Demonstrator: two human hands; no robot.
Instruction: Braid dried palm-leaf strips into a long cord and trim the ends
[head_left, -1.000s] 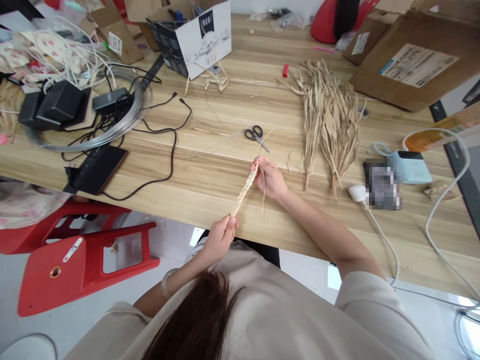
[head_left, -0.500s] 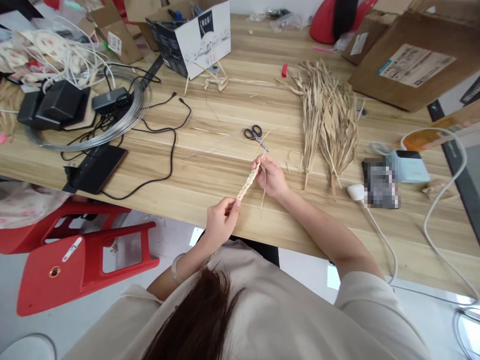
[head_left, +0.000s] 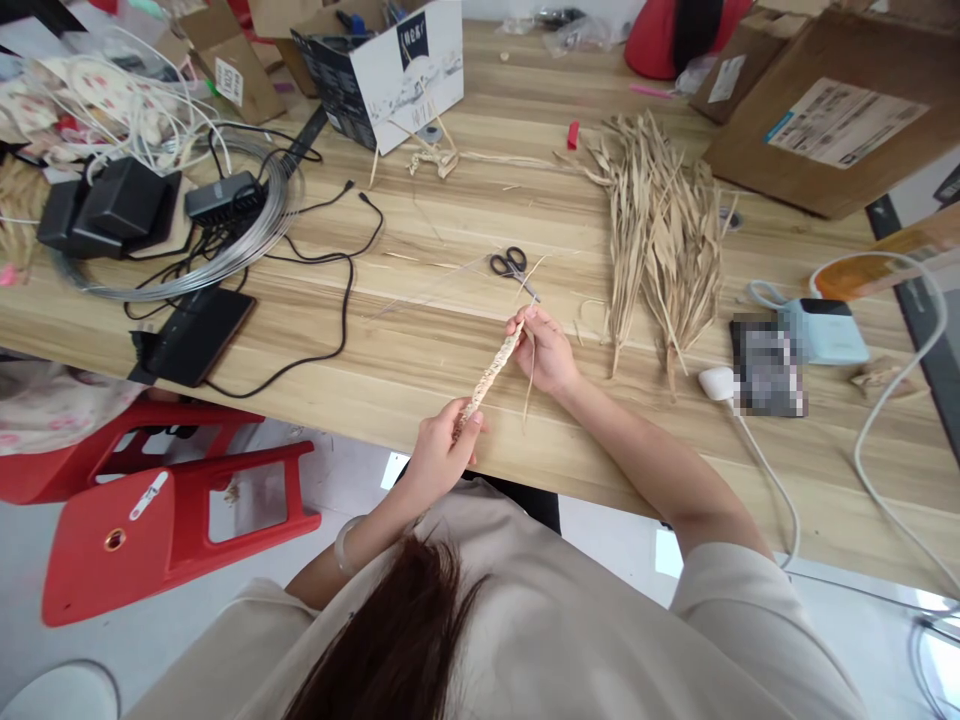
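A pale braid of plant fibre (head_left: 491, 370) runs slantwise between my two hands, over the front edge of the table. My left hand (head_left: 444, 450) is closed round its lower end, the thumb lying along it. At the upper end, my right hand (head_left: 546, 350) pinches the braid between thumb and fingers. A loose strand (head_left: 529, 385) hangs down from the right hand, and thin ends stick out above it. Just beyond the fingertips lie black-handled scissors (head_left: 511, 264). To the right of my right hand is a bundle of dried leaves (head_left: 660, 240).
A coil of wire (head_left: 281, 215), black cables and a dark flat device (head_left: 197, 338) lie at left. An open white box (head_left: 412, 75) and a cardboard box (head_left: 817, 120) stand at the back. A light blue power bank (head_left: 825, 332) is at right. Red stools (head_left: 112, 545) stand below the table's left edge.
My left hand has shifted slightly down along the braid, so more of it shows between the hands. My right hand keeps its pinch at the upper end.
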